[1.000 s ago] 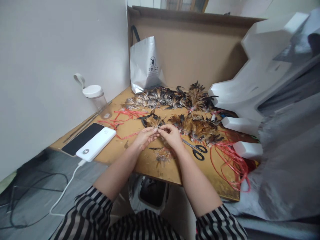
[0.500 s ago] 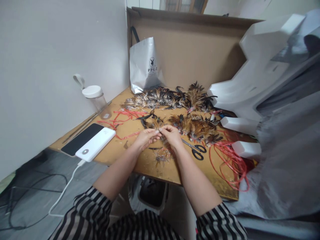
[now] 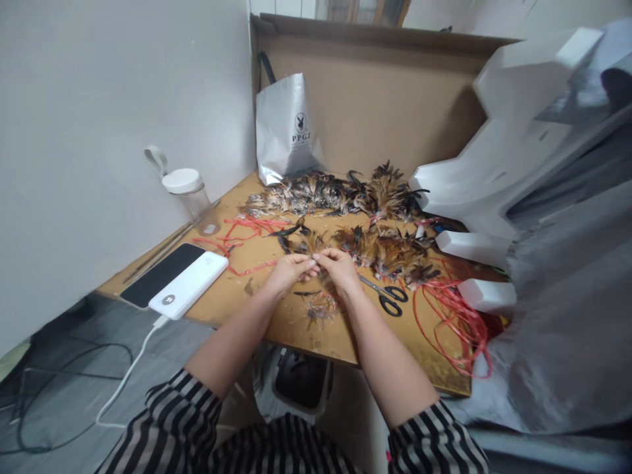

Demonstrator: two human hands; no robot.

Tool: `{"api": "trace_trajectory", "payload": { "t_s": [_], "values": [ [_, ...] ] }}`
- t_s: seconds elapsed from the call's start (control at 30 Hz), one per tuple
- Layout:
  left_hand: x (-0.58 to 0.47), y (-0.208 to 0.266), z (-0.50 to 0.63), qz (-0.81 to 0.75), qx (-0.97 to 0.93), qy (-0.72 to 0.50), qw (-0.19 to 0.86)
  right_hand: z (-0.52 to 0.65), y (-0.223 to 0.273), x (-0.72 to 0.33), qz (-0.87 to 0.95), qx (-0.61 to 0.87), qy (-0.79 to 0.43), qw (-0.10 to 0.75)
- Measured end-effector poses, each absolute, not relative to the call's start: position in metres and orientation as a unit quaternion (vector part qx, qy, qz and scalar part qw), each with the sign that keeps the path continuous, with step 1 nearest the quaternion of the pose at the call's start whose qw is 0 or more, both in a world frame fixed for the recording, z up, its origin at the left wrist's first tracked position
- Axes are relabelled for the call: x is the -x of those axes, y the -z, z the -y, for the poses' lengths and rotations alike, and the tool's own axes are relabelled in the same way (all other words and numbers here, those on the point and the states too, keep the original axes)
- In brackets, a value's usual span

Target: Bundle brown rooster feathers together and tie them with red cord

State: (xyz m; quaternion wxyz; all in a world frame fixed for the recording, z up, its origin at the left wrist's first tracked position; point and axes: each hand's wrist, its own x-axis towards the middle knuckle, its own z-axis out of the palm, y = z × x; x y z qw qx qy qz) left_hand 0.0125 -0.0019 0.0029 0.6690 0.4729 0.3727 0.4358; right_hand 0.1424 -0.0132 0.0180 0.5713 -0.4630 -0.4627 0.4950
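Over the middle of the desk, my left hand (image 3: 292, 274) and my right hand (image 3: 340, 268) meet, thumbs and forefingers pinched together. A small tuft of golden-brown feathers (image 3: 312, 241) fans out just beyond the fingertips, its lower ends hidden by my fingers. Loose feather scraps (image 3: 320, 307) lie on the wood below my hands. Right of my right hand lie black-handled scissors (image 3: 390, 297), blades toward my wrist. Behind them is a row of brown feather bunches (image 3: 390, 253), and a longer row of darker feathers (image 3: 320, 192) lies farther back.
Red plastic strips lie left (image 3: 251, 227) and in a tangle on the right (image 3: 457, 322). A white power bank (image 3: 190, 284) rests on a phone (image 3: 160, 270), beside a lidded bottle (image 3: 190, 191). A silver bag (image 3: 286, 131) stands behind; white foam pieces (image 3: 486, 293) edge the right side.
My fingertips have shifted very slightly while staying pinched together. Everything on the desk lies as before.
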Motion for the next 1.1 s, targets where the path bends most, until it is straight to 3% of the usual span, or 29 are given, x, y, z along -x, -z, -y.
{"api": "trace_trajectory", "payload": {
  "t_s": [0.57,0.8,0.9,1.1],
  "values": [
    [-0.014,0.0,0.001,-0.369,-0.459,-0.458,0.666,0.014,-0.014,-0.134,0.391,0.462,-0.54,0.585],
    [-0.004,-0.003,-0.007,-0.36,-0.384,-0.537,0.659,0.005,-0.015,-0.157,0.47,0.508,-0.385,0.611],
    [-0.001,-0.002,-0.01,-0.36,-0.346,-0.557,0.664,0.004,-0.013,-0.161,0.567,0.543,-0.313,0.535],
    [-0.002,-0.003,-0.01,-0.359,-0.321,-0.56,0.674,0.02,-0.019,-0.15,0.718,0.621,-0.104,0.295]
  ]
}}
